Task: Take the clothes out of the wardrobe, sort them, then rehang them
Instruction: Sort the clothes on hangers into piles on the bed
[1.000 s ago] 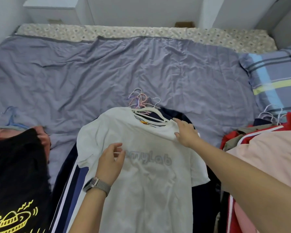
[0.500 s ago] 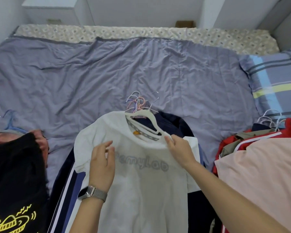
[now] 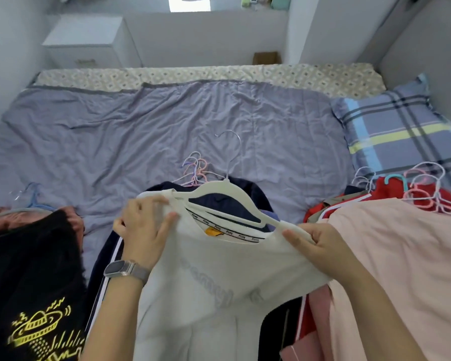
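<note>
A white T-shirt [image 3: 219, 287] with grey lettering hangs on a white hanger [image 3: 227, 201] whose metal hook points away from me. My left hand [image 3: 143, 230] grips the shirt's left shoulder. The right shoulder is pinched by my right hand [image 3: 320, 248], right where the hanger's arm ends. The shirt is lifted off a pile of dark navy clothes [image 3: 235, 194] with pastel hangers [image 3: 195, 168] lying on the bed.
A black garment with a yellow print [image 3: 31, 295] lies at the left over an orange one. Pink [image 3: 401, 256] and red clothes [image 3: 401, 188] with several hangers lie at the right. Behind are the purple quilt [image 3: 167, 126], a plaid pillow [image 3: 396, 131] and a white cabinet [image 3: 89, 43].
Both hands moved up to the shirt's shoulders and took hold, and the shirt with its hanger rose off the pile. The view tilted up.
</note>
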Tool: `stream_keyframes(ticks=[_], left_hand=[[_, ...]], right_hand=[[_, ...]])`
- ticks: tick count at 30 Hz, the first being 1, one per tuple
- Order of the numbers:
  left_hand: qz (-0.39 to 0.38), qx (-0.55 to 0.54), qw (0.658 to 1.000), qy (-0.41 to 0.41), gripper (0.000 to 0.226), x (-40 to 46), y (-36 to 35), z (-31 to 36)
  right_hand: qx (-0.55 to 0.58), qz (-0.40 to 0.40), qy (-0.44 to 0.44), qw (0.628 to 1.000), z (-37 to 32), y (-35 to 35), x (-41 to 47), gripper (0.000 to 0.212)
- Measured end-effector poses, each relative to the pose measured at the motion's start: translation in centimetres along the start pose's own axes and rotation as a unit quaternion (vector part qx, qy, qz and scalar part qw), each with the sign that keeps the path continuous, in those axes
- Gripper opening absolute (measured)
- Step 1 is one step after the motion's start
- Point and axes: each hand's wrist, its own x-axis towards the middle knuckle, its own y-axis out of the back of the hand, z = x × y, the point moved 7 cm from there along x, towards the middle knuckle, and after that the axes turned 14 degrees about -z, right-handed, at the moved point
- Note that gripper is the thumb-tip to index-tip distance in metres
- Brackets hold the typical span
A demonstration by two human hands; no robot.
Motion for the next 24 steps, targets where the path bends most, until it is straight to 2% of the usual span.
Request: stream_keyframes(ticks=[2,6,8,15,19,24], left_hand=[[0.059,-0.013,0.998,-0.025,0.045,-2.0,1.7,1.2],[-0.001,0.061,0.997,-0.049,0.041,-5.5,3.4,3.2],[-0.020,0.053,0.997,-0.061,0.038,-8.4,4.1,4.3],[0.074,0.036,0.996,-0.034,0.030,-22.7,7.1,11.8],[0.135,0.062,0.989,-0.015,0.025,-31.3,8.2,17.6],[0.140,0.041,0.989,-0.027,0.021,-38.9,6.6,23.3]], right_hand=[[-0.006,-0.012,0.025,1.000,-1.5,0.3,-1.6,0.068],[-0.017,-0.039,0.070,0.997,-4.3,0.2,-6.0,0.061],[-0.018,-0.032,0.076,0.996,-4.7,0.4,-8.8,0.061],[-0.067,0.095,0.083,0.990,-5.4,4.0,-21.9,0.057],[-0.102,0.158,0.102,0.977,-6.4,6.6,-29.5,0.037],[-0.075,0.227,0.112,0.964,-5.8,10.5,-38.6,0.038]])
